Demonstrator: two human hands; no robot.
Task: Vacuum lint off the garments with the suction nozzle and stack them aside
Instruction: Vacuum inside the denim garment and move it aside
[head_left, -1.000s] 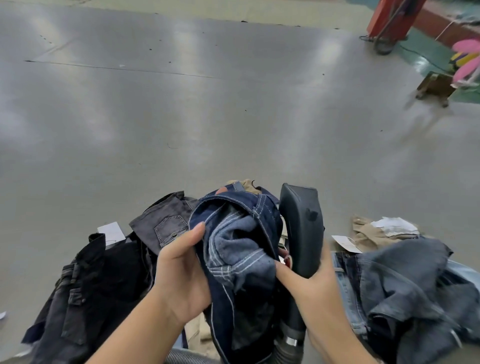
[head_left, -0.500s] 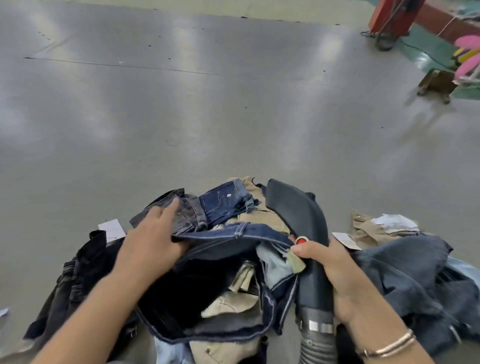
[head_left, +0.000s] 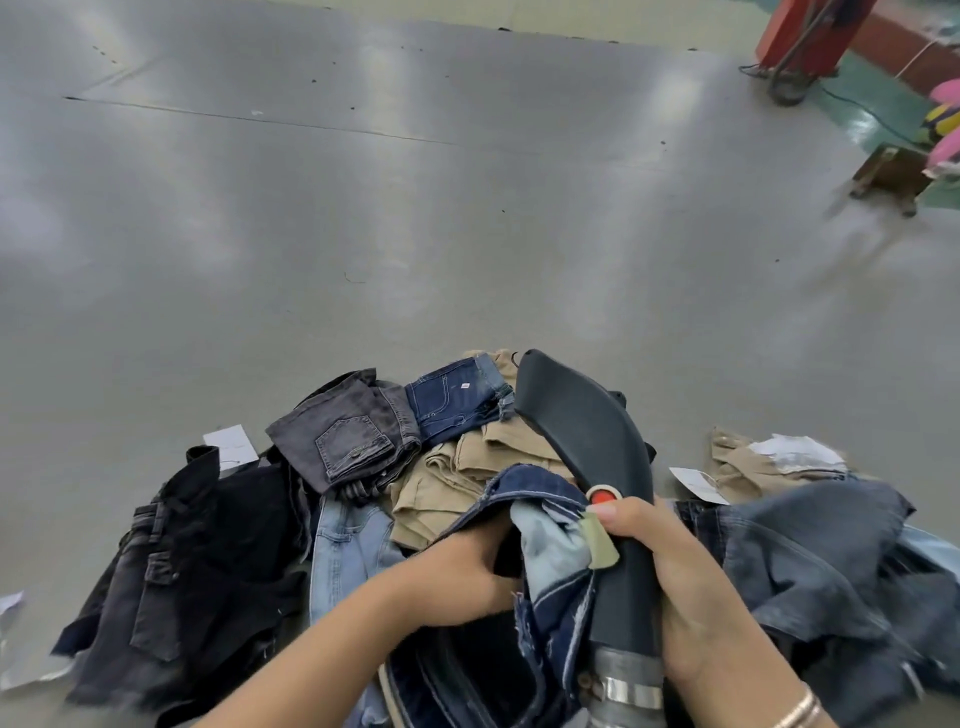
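The right hand (head_left: 675, 587) is wrapped around the handle of the black curved plastic suction nozzle (head_left: 582, 447), thumb just below its red button (head_left: 602, 495). The nozzle's tip points away over the clothes, and its ribbed grey hose (head_left: 626, 691) runs off the bottom edge. Just left of the nozzle, the left hand (head_left: 457, 577) grasps the dark blue denim garment with white stitching (head_left: 524, 493), its fingers hidden inside the fabric. Beyond the nozzle lie folded tan trousers (head_left: 457, 478), a folded grey denim piece (head_left: 343, 431) and small blue denim shorts (head_left: 452, 397). Black garments (head_left: 197, 551) lie far left of it, grey-blue denim (head_left: 810, 561) right.
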